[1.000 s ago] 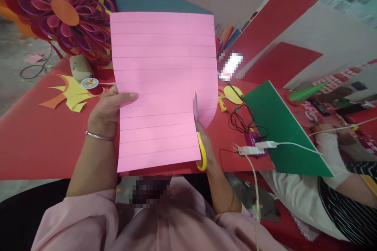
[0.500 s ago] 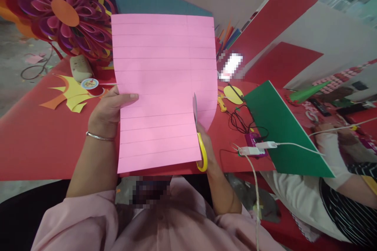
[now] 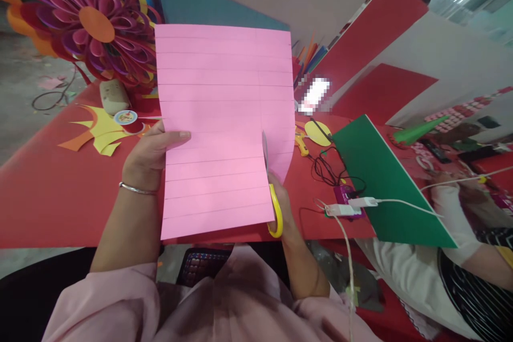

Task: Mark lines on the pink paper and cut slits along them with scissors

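I hold a pink sheet of paper (image 3: 224,117), ruled with pencil lines, upright in front of me. My left hand (image 3: 150,157) pinches its left edge, thumb on the front face. My right hand (image 3: 286,208) is wrapped round yellow-handled scissors (image 3: 273,206), mostly hidden behind the sheet. The blade tip shows through a vertical cut near the sheet's right edge. To the right of the cut a narrow strip of paper curls away.
A red table (image 3: 48,192) lies below. On it sit yellow and orange paper cut-outs (image 3: 100,133), a tape roll (image 3: 126,117), a big paper flower (image 3: 96,26), a green board (image 3: 380,176), cables with a white plug (image 3: 348,204). Another person (image 3: 452,256) sits at right.
The view shifted slightly downward, so the sheet sits lower in the frame. The grip of both hands is unchanged, and the scissors stay in the same cut.
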The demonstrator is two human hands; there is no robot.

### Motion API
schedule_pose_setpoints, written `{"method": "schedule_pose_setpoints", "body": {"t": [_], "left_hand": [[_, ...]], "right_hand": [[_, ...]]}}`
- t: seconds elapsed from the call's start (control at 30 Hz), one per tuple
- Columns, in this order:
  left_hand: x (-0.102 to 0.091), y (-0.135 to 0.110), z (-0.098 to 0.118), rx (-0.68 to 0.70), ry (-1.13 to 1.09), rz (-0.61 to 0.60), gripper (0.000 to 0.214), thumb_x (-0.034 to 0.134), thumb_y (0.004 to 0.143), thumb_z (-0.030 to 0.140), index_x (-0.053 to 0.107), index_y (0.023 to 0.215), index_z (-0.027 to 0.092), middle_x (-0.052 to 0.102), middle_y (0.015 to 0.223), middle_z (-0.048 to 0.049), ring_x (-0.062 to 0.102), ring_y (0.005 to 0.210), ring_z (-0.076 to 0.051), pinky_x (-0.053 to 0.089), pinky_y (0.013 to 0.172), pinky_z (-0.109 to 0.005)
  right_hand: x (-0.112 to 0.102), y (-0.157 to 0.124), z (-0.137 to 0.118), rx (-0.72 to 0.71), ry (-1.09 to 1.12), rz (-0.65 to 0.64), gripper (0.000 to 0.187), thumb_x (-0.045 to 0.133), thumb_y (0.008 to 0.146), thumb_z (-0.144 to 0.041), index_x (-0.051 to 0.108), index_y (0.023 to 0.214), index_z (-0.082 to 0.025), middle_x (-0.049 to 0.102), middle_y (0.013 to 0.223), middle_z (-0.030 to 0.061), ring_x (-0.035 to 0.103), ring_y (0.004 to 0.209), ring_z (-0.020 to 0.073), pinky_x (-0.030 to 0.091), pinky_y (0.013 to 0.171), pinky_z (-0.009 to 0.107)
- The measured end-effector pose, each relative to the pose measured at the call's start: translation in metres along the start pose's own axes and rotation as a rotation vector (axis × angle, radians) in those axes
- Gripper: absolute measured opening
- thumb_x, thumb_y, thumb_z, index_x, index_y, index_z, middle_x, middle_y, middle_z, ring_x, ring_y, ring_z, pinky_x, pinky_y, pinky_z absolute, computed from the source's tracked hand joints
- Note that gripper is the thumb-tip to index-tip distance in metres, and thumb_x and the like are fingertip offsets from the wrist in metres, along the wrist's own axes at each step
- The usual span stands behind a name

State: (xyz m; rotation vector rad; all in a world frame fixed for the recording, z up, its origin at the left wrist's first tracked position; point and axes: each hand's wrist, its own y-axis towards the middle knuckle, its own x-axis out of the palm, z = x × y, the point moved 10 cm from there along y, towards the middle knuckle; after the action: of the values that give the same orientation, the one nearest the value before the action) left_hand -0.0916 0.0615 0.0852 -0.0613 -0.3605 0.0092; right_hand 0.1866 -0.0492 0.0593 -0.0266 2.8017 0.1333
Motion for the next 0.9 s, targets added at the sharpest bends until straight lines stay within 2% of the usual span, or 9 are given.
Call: {"method": "schedule_pose_setpoints", "body": {"t": [0.23, 0.43, 0.63, 0.9], "left_hand": [[0.002, 0.0, 0.001, 0.006, 0.0, -0.009, 0.029, 0.088, 0.063, 0.019, 0.081, 0.091, 0.021, 0.083, 0.093, -0.0048, 0.076, 0.076, -0.02, 0.061, 0.072, -0.03], [0.001, 0.0, 0.002, 0.014, 0.004, -0.005, 0.03, 0.088, 0.063, 0.018, 0.082, 0.093, 0.021, 0.083, 0.095, -0.0044, 0.077, 0.079, -0.021, 0.061, 0.073, -0.029], [0.004, -0.001, 0.002, -0.006, -0.009, -0.006, 0.033, 0.089, 0.062, 0.018, 0.081, 0.093, 0.018, 0.083, 0.093, -0.0069, 0.077, 0.076, -0.021, 0.061, 0.071, -0.029], [0.004, -0.001, 0.001, -0.006, -0.012, -0.019, 0.035, 0.088, 0.062, 0.016, 0.081, 0.097, 0.02, 0.084, 0.095, -0.0051, 0.078, 0.081, -0.021, 0.062, 0.074, -0.029]], "right_hand": [[-0.002, 0.0, -0.009, -0.02, 0.016, 0.007, 0.025, 0.061, 0.084, -0.037, 0.068, 0.103, -0.021, 0.06, 0.071, -0.0027, 0.056, 0.069, 0.0194, 0.043, 0.06, 0.029], [0.0, -0.001, 0.011, 0.06, 0.036, 0.033, 0.024, 0.064, 0.087, -0.042, 0.068, 0.1, -0.023, 0.059, 0.07, -0.0039, 0.051, 0.062, 0.0164, 0.039, 0.057, 0.028], [0.002, -0.003, 0.021, 0.059, 0.091, 0.027, 0.025, 0.064, 0.088, -0.043, 0.068, 0.103, -0.023, 0.055, 0.068, -0.0051, 0.049, 0.062, 0.0159, 0.038, 0.058, 0.028], [0.0, -0.002, 0.002, -0.021, 0.044, 0.016, 0.03, 0.066, 0.087, -0.043, 0.068, 0.108, -0.022, 0.056, 0.068, -0.0046, 0.049, 0.061, 0.0155, 0.038, 0.056, 0.027]]}}
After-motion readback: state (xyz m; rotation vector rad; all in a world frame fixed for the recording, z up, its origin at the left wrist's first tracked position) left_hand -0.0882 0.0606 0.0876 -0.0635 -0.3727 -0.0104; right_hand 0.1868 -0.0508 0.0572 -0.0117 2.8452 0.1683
